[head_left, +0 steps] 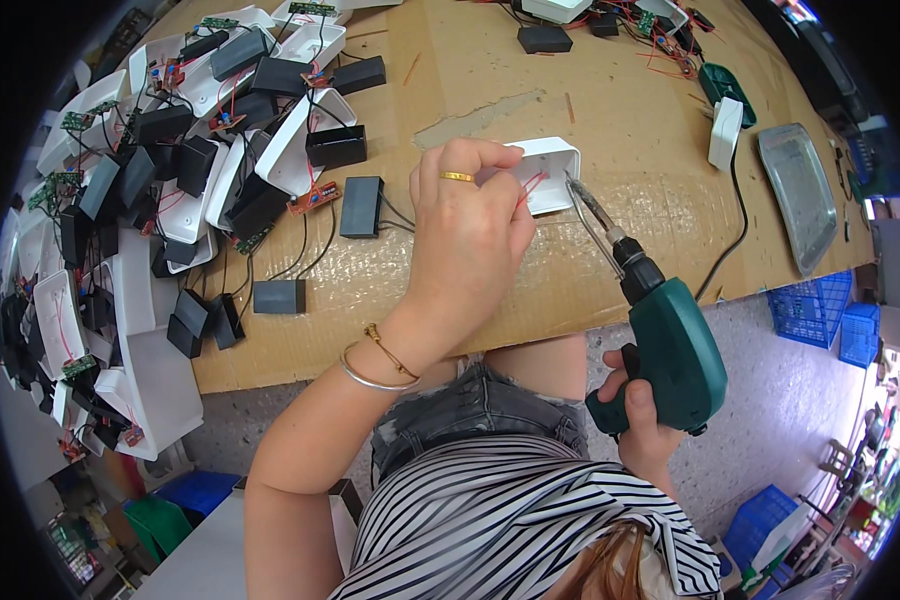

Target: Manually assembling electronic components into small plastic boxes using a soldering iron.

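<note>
My right hand (642,405) is wrapped round the grip of a green soldering gun (678,350). Its metal tip (588,205) points up and left, close to the right end of a white plastic housing (560,165). The housing lies on the cardboard, its hollow side showing. Thin red wires (536,183) run from inside it to the fingertips of my left hand (470,210), which is closed in a pinch on them. The back of that hand covers the housing's left part and whatever else is at the fingertips. Left of this hand sits a black box (361,207) with black leads.
A heap of white housings (295,145), black boxes and small circuit boards (313,198) with wires covers the left side. At the right lie a metal tray (798,200), a white block (726,133) on a black cable (735,225), and a green holder (722,82). Blue crates (810,308) stand beyond the table edge.
</note>
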Tool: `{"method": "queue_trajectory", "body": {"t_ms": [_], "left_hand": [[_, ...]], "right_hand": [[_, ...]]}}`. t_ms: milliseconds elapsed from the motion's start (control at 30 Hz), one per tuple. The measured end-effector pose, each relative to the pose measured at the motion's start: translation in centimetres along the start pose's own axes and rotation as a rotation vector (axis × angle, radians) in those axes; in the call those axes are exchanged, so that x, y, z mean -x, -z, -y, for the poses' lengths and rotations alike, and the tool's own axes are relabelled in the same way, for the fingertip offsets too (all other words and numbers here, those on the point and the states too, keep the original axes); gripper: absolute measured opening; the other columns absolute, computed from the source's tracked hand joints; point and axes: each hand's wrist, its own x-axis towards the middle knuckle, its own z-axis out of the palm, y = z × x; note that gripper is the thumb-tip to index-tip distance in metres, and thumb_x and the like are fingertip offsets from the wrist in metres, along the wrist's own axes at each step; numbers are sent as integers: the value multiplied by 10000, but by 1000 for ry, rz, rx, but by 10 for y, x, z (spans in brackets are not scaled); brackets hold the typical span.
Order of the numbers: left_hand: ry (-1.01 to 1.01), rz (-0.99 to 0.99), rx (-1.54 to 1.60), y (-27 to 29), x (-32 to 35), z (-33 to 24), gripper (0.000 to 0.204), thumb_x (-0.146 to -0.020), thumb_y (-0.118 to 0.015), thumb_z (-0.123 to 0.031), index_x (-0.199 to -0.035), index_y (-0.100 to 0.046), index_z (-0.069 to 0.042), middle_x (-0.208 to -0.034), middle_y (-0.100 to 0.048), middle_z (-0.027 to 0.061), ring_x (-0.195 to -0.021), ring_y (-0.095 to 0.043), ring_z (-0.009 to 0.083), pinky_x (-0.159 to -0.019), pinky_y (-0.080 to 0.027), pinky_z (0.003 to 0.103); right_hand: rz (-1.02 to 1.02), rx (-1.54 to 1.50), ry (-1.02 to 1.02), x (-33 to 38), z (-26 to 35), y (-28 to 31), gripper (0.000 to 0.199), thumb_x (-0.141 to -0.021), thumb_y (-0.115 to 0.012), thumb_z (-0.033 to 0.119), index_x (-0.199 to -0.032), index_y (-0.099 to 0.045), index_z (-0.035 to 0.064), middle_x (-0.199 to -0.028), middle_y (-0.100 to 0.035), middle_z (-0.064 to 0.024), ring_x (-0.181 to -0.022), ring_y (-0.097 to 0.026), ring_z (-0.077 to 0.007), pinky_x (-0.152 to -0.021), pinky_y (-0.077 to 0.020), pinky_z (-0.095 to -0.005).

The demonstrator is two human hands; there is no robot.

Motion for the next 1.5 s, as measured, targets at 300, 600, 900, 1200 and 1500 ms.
{"method": "queue_trajectory", "body": {"t_ms": [300, 600, 900, 1200, 1500], "left_hand": [[29, 9, 84, 2, 2, -5, 193, -659, -698, -39, -805, -575, -6, -1019, -508, 161, -960, -495, 315, -807, -414, 370], [-13, 37, 24, 0, 3, 1, 112, -723, -644, 7, -774, -545, 12, -1034, -501, 143, -976, -495, 314, -805, -417, 367], [-6, 10, -1, -1, 1, -1, 109, -719, -628, 23, -764, -530, 9, -1004, -504, 128, -932, -504, 300, -794, -423, 357], [-12, -1, -22, -2, 1, 1, 120, -706, -639, 23, -765, -537, 1, -999, -512, 125, -927, -506, 300, -795, -424, 359], [-12, -3, -16, -2, 1, 2, 119, -702, -640, 25, -775, -548, 6, -1002, -514, 123, -932, -508, 301, -800, -421, 360]], "right_hand": [[-15, -12, 14, 3, -2, 3, 557, -825, -624, 268, -1230, -422, -57, -934, -611, -180, -674, -577, -154, -633, -454, -281], [4, -15, 21, 3, -1, 2, 549, -829, -620, 259, -1233, -420, -55, -941, -610, -177, -676, -574, -155, -637, -451, -280], [36, 54, -26, -5, 1, -3, 505, -844, -604, 241, -1226, -439, -43, -964, -602, -169, -681, -563, -149, -670, -448, -296], [64, 81, 13, -9, -5, -4, 469, -855, -587, 212, -1214, -446, -55, -953, -600, -160, -681, -566, -144, -648, -451, -290], [41, 122, -29, -9, 4, -7, 459, -852, -571, 186, -1218, -445, -59, -943, -603, -166, -672, -564, -138, -667, -450, -285]]}}
